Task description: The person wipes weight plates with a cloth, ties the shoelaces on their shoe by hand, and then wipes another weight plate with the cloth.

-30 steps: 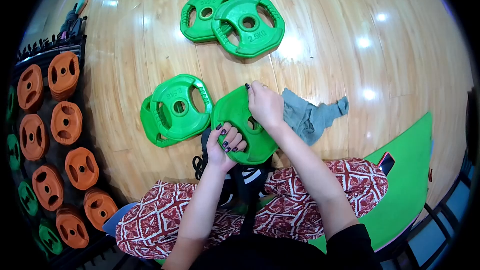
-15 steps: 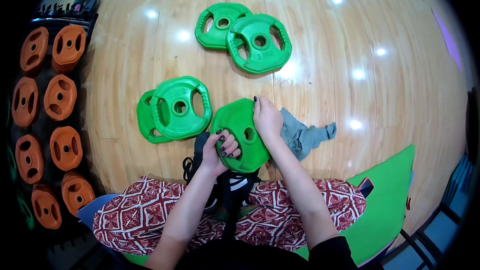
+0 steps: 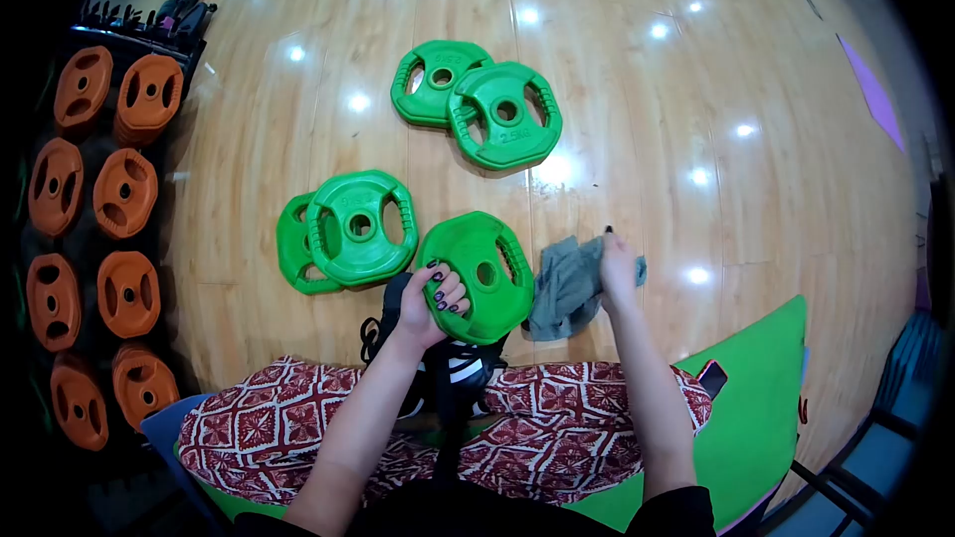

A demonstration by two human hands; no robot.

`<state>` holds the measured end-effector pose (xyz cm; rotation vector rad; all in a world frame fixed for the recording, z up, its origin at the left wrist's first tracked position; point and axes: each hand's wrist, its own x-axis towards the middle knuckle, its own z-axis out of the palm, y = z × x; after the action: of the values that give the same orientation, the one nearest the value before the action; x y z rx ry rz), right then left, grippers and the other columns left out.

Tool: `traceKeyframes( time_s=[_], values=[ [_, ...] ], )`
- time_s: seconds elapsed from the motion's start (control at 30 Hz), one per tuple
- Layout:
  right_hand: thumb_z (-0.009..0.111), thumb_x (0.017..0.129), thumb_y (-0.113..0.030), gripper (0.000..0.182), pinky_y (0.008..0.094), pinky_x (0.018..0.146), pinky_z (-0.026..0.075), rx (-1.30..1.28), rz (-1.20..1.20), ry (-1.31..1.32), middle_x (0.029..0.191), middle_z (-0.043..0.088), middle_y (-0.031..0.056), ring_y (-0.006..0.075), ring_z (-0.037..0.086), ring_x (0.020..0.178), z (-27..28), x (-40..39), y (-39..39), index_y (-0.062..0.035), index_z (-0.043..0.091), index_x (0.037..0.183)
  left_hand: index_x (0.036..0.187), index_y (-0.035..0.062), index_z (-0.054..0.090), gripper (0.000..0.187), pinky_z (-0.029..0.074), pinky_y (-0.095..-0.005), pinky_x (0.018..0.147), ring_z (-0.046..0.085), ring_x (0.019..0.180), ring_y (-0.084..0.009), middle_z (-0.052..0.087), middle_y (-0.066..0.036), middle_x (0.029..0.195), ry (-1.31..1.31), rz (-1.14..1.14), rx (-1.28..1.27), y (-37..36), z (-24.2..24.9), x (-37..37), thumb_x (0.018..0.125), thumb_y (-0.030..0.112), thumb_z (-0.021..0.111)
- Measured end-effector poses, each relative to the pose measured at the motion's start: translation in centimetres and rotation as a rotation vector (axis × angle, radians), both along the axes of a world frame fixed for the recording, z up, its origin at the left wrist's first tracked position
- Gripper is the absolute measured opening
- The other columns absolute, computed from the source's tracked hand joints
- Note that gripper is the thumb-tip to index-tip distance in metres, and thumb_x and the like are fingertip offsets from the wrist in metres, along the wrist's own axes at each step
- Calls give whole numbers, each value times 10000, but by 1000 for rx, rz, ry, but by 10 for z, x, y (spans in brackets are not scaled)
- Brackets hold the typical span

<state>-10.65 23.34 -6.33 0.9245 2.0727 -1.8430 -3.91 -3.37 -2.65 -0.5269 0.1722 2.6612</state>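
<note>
The left hand was clamped through a grip slot of the green plate, which stood tilted just above the shoe, while the right hand pinched the grey rag beside that plate. Held one-handed, the plate looked liable to slip onto the shoe or tip against the stacked pair left of it

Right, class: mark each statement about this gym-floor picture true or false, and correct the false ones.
1. The left hand has its grip on a round green weight plate. True.
2. The right hand rests on a red towel. False: it is on a crumpled grey cloth.
3. Orange weight plates sit on a rack along the left edge. True.
4. The two far green plates lie well apart. False: they overlap.
5. The wooden floor shows bright light reflections. True.
</note>
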Motion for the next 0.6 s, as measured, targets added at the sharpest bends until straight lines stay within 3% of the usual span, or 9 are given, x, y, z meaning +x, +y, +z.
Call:
traceKeyframes(
  time_s=[0.1,0.13,0.2,0.27,0.3,0.37,0.43,0.5,0.6],
  values=[
    [396,899,-230,234,246,607,424,-245,-199,163,710,522,32,105,498,654,58,8,16,-77,512,767,695,122,414,219,306,-244,498,343,472,-96,335,17,537,-8,-7,-22,-1,1,-2,878,240,391],
    [396,899,-230,234,246,607,424,-243,-196,163,710,522,32,105,498,654,70,8,17,-77,512,767,695,123,413,218,305,-244,496,341,468,-96,333,17,534,-20,-4,-30,-1,1,-1,877,239,391],
    [390,915,-259,244,267,673,446,-241,-288,410,757,540,39,115,520,708,84,9,12,-63,516,842,697,124,411,213,301,-241,485,334,457,-98,326,18,525,-41,4,-51,1,3,0,876,238,392],
    [401,915,-248,261,275,711,440,31,-180,420,828,549,50,125,521,763,86,9,-17,-17,521,939,698,123,411,212,300,-239,481,332,454,-97,323,19,522,-50,8,-43,1,4,1,876,237,392],
    [435,899,-171,171,273,672,431,112,-111,510,806,535,29,115,499,744,73,7,-37,-19,504,937,700,123,411,212,299,-237,477,331,452,-96,320,21,519,-58,13,-37,1,4,1,877,237,392],
    [457,875,-156,166,310,690,428,149,267,532,811,558,121,200,539,760,39,7,-67,-9,505,937,704,122,414,210,298,-238,470,330,447,-94,317,22,513,-56,20,-55,2,5,1,877,240,393],
    [479,831,-147,159,407,656,431,268,572,566,809,554,204,348,543,749,14,-3,-94,-5,499,900,708,123,419,213,296,-239,465,328,439,-95,319,22,511,-63,29,-41,2,3,2,878,248,391],
    [452,833,-175,180,456,656,423,403,603,485,789,554,215,383,535,745,-25,-7,-103,-10,504,883,716,123,427,215,292,-237,461,324,431,-96,323,21,510,-63,35,-53,1,3,2,879,257,390],
    [418,842,-212,223,476,654,431,540,705,369,770,565,226,394,548,733,-13,-7,-98,-11,511,867,728,123,436,207,288,-235,461,327,432,-93,325,22,512,-15,10,-79,0,1,2,878,259,391]
  ],
)
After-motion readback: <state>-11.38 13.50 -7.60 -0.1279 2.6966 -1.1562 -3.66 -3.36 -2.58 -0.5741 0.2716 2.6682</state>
